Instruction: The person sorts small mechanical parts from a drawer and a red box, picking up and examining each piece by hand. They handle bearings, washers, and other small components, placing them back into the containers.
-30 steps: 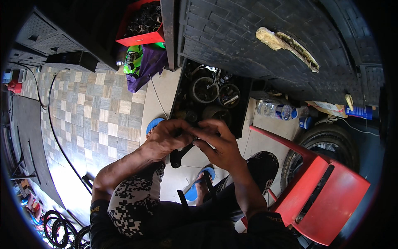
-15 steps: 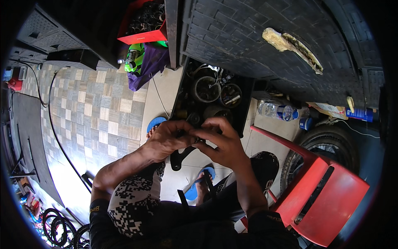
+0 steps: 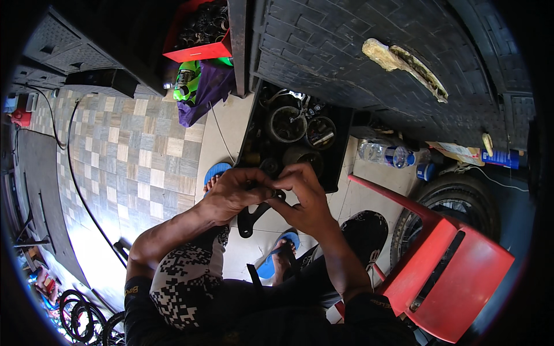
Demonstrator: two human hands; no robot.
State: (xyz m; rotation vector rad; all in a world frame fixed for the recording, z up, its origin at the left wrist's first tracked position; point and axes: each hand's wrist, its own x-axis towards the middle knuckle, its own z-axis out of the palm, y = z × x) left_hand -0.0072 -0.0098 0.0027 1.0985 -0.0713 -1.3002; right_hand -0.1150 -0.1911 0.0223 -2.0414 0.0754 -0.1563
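A black, curved metal part point(image 3: 247, 222) with a hole at its lower end hangs beneath my fingers, between my knees. My left hand point(image 3: 231, 195) is closed round its upper portion, so much of the part is hidden. From the other side my right hand point(image 3: 306, 202) reaches in with thumb and forefinger bent together at the part's upper right end. Whether a small piece sits between those fingertips is too dark to make out. Just beyond both hands lies a black tray point(image 3: 340, 167) on the floor, holding round tubs point(image 3: 288, 124) and loose metal parts.
To my right stands a red plastic chair point(image 3: 461, 277), beside a bicycle wheel point(image 3: 490, 213). Clear plastic bottles point(image 3: 384, 154) lie near the black woven-pattern drawers point(image 3: 323, 57). A red box of dark parts point(image 3: 199, 52) sits at the far left, above a purple cloth point(image 3: 199, 104).
My right hand's fingers have shifted slightly at the part's end, the thumb and forefinger changing their bend. My left hand and the metal part stay almost in place.
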